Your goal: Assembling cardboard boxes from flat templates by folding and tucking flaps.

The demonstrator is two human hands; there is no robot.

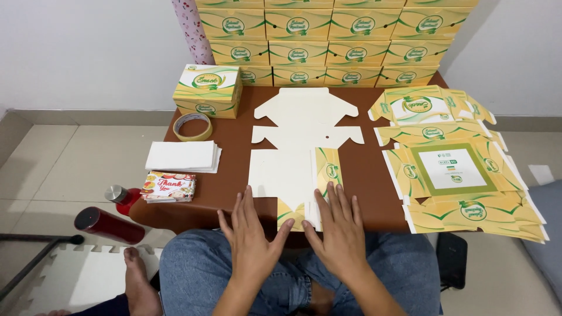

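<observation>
Both hands lie flat, palms down, at the near edge of the brown table [363,175], forearms coming up from the lap. Left hand [253,234]: fingers straight and held close together, thumb splayed right toward the other hand; it presses the near-left part of the unfolded box blank [293,152]. Right hand [339,228]: fingers slightly fanned, tips resting on the blank's folded-over yellow-green flap [329,168], thumb angled left. Neither hand pinches anything.

The blank lies white side up at table centre, long axis running from the person toward the wall, far tabs pointing at the stacked boxes [328,41].

Left of it: finished box [208,89], tape roll [193,126], white paper stack [182,156], printed cards [170,186]. Right: pile of flat printed blanks [456,175]. Two red bottles [111,222] on the floor.
</observation>
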